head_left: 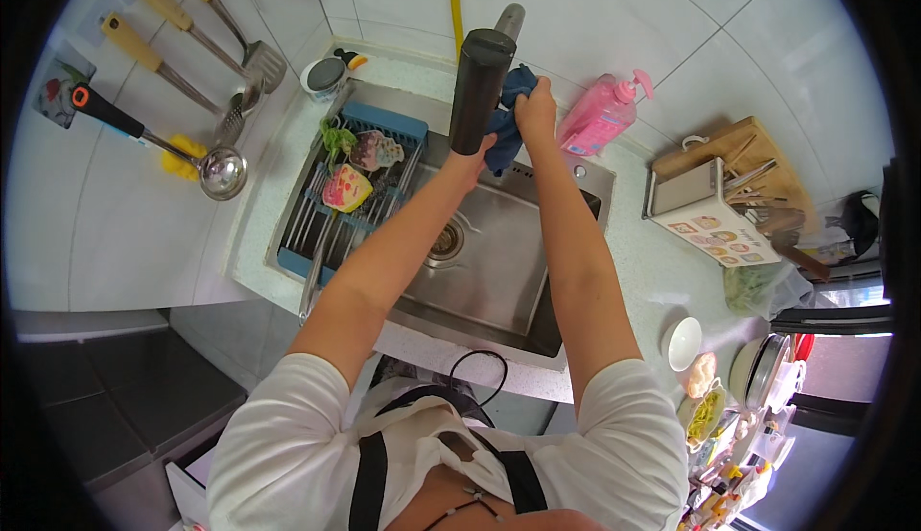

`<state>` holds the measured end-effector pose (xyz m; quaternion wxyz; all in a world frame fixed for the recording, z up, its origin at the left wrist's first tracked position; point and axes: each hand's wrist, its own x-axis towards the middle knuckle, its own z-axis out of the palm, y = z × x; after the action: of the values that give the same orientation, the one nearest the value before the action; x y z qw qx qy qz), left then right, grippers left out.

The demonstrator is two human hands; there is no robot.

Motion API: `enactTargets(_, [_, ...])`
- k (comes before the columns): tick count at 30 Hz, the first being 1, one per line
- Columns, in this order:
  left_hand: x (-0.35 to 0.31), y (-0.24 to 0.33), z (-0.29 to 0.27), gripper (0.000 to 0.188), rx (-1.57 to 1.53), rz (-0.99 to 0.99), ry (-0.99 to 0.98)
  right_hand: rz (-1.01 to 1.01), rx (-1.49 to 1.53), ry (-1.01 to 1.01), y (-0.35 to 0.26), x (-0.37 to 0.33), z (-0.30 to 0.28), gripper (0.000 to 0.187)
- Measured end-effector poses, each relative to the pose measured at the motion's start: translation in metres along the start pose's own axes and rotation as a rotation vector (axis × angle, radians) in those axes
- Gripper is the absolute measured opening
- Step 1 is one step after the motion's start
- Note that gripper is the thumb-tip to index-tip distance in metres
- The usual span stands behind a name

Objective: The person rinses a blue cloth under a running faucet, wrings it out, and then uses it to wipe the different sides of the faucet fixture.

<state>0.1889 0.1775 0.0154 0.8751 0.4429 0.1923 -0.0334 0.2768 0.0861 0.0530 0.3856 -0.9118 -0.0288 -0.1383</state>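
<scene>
Both arms reach over the stainless steel sink (499, 286) to its far side. A bunched dark blue cloth (507, 128) is stretched between my two hands, behind a black tap (483, 90). My right hand (537, 107) is closed around the cloth's upper right end. Lower down, my left hand (470, 164) grips its left side, partly hidden by the tap. To the right of the hands stands a pink pump bottle (597, 118). The drain (445, 241) shows between my forearms.
A blue drying rack (384, 120) with colourful sponges sits across the sink's left part. Ladles and a spatula (261, 63) hang on the left wall. At right stand a knife holder (693, 207) and a wooden board (763, 162). A white bowl (682, 343) rests nearer.
</scene>
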Motion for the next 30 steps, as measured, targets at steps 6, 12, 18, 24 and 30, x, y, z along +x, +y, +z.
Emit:
enactTargets(6, [0.012,-0.018,-0.018,0.033,0.072,-0.102,0.02,-0.247,-0.286,-0.004,-0.018,-0.038,-0.022,0.034])
enactTargets(12, [-0.002,-0.015,-0.016,0.034,0.046,-0.151,-0.012,-0.146,-0.412,0.027,-0.022,-0.033,-0.015,0.024])
enactTargets(18, [-0.017,0.0,-0.007,0.038,0.092,-0.158,0.067,-0.039,-0.402,0.064,-0.024,-0.03,-0.016,0.017])
enactTargets(24, [-0.028,0.008,-0.004,0.041,0.155,-0.067,0.135,0.303,0.566,0.035,0.01,-0.068,-0.016,0.034])
enactTargets(30, [-0.034,0.003,-0.01,0.024,0.209,0.133,0.148,0.727,1.093,-0.291,0.063,-0.121,-0.016,0.032])
